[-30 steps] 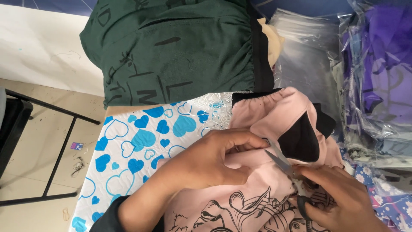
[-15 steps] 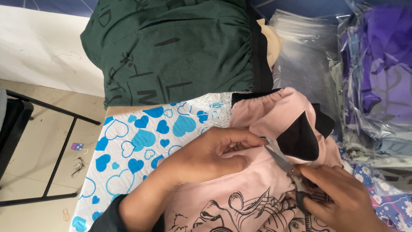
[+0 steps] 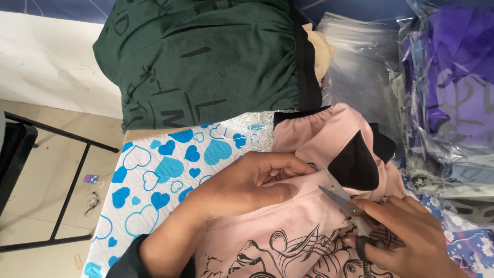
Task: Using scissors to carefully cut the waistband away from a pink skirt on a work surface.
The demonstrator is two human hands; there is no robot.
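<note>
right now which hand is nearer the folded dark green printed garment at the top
Left. The left hand presses the pink printed garment just below the folded dark green printed garment; the right hand, holding the small metal scissors, sits lower and farther right.

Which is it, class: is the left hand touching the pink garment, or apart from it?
Touching. The head view shows the left hand pressed flat on the pink garment, fingertips pinching a fold beside the scissors.

left hand point(image 3: 247, 188) pinching pink garment point(image 3: 309, 216), right hand point(image 3: 406, 234) gripping scissors point(image 3: 342, 198)
</note>
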